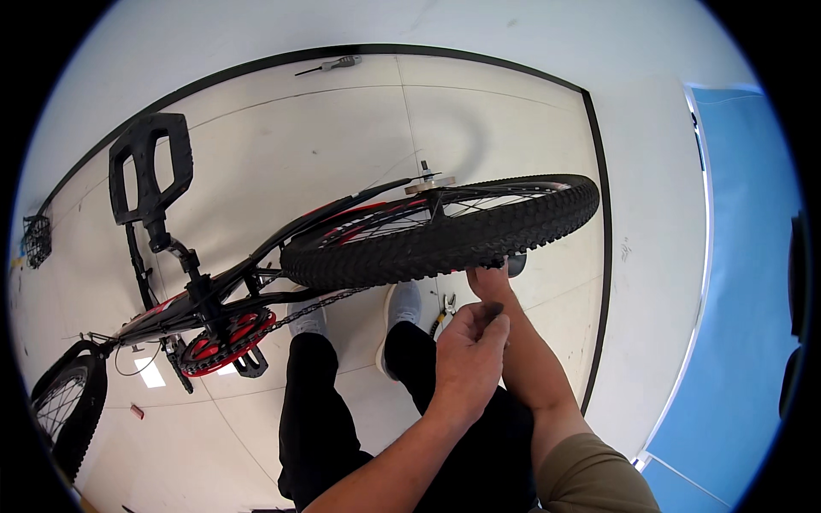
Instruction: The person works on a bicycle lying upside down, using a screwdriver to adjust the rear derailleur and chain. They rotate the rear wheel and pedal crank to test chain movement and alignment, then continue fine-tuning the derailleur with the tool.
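Note:
A bicycle lies across the view, its rear wheel (445, 244) with a knobby black tyre nearest to me. The axle end with a nut and washer-like parts (429, 182) sticks up at the wheel's far side. My left hand (470, 359) is in front of the tyre, fingers curled and pressed together in a pinch; whatever it holds, if anything, I cannot make out. My right hand (489, 280) reaches up against the near underside of the tyre, its fingers hidden behind it. A chain (329, 303) runs left to the red chainring (224, 344).
A black pedal (152, 167) juts up at the left; the front wheel (68, 406) is at the far left. Pliers (448, 305) lie on the floor near my shoes, a screwdriver (340, 63) by the far wall. A black wire basket (37, 240) sits at left.

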A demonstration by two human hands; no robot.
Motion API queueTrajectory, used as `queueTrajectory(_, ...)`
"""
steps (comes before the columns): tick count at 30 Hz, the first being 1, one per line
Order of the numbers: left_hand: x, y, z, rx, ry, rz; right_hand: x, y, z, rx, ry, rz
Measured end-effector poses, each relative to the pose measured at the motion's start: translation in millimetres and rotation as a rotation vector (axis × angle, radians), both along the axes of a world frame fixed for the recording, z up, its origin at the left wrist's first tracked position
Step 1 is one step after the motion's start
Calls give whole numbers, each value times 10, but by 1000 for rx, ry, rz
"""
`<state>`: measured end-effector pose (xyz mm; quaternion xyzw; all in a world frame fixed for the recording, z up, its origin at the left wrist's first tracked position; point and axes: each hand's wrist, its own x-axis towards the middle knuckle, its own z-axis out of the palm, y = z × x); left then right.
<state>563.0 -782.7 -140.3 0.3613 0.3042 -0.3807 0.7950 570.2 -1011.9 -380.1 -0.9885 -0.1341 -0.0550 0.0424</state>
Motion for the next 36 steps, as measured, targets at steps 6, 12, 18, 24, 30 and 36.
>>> queueTrajectory(6,-3,-12,-21,-5,1,1,91,47,191,87,26,-23)
queueTrajectory(12,18,-10,-21,42,4,4,136,118,247,272,-108,-136)
queueTrajectory(18,146,35,-134,38,233,289,88,10,28,577,-34,-371)
queueTrajectory(24,274,174,-376,97,213,506,132,286,-42,1440,-4,-534)
queueTrajectory(30,429,269,-587,65,265,533,125,273,-58,1369,10,-456)
queueTrajectory(36,212,105,-437,123,233,525,308,469,499,1498,52,-807)
